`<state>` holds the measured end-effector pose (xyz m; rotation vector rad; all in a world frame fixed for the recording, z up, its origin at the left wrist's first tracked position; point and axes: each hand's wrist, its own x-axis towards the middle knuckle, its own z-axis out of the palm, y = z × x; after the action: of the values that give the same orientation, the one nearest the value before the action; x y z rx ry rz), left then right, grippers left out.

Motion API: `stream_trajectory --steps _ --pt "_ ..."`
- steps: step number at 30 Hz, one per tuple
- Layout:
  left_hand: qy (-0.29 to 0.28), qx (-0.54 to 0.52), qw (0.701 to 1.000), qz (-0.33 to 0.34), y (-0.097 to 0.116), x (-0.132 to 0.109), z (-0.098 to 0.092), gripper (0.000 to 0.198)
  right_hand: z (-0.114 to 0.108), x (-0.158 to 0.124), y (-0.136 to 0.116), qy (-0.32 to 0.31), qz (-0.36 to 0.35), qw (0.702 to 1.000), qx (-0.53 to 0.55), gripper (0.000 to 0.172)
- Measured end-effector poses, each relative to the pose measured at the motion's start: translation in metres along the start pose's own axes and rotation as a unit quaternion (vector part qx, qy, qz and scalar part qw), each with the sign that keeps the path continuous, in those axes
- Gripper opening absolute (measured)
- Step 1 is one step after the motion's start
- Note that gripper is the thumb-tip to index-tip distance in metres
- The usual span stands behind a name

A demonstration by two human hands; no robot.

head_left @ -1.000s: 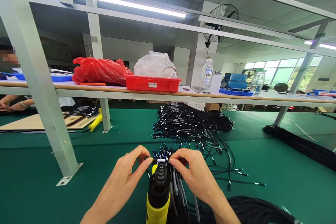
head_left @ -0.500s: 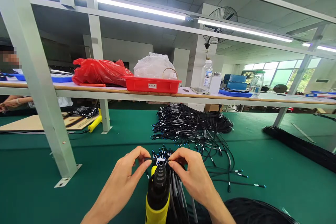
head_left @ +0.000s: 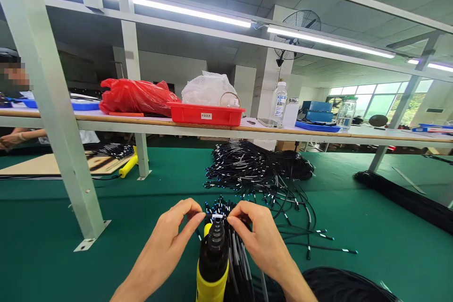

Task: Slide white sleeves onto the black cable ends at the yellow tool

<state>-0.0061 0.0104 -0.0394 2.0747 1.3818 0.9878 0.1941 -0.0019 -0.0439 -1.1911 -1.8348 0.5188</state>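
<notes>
My left hand (head_left: 173,236) pinches one side of a thin black cable with a white sleeve (head_left: 217,216) on it. On the other side of the sleeve, my right hand (head_left: 258,233) pinches the same cable between thumb and fingers. The cable is stretched level between the two hands. Just below the sleeve points the stepped black nozzle of a yellow and black heat gun (head_left: 212,273), which stands with its nozzle up. Behind and to the right of it runs a bundle of black cables (head_left: 244,264) with blue tips, partly hidden by my right hand.
A large heap of black cables (head_left: 247,165) lies farther back on the green table (head_left: 159,269), with loose ends to the right. More cables (head_left: 332,283) coil at front right. Overhead, a shelf holds a red bin (head_left: 207,114). A metal post (head_left: 67,118) stands at left; a co-worker is beyond.
The white sleeve shows as a slightly narrower strip, as if the cable has turned a little. Both hands keep nearly the same place. The view has shifted very slightly.
</notes>
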Motion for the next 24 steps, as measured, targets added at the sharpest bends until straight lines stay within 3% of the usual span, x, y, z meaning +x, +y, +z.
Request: stream_trajectory --steps 3,14,24 --pt "-0.001 -0.013 1.0 0.005 0.0026 -0.0011 -0.0002 0.033 0.0002 -0.0001 0.0012 0.006 0.003 1.0 0.014 0.017" --pt "0.01 0.045 0.999 -0.021 -0.0033 -0.0019 0.0046 0.057 -0.0023 0.0007 -0.002 -0.046 0.02 0.999 0.009 0.04" --pt "0.024 0.014 1.0 0.007 0.0051 -0.0018 -0.0012 0.03 0.0017 0.0022 0.0013 -0.006 0.03 0.999 0.037 0.018"
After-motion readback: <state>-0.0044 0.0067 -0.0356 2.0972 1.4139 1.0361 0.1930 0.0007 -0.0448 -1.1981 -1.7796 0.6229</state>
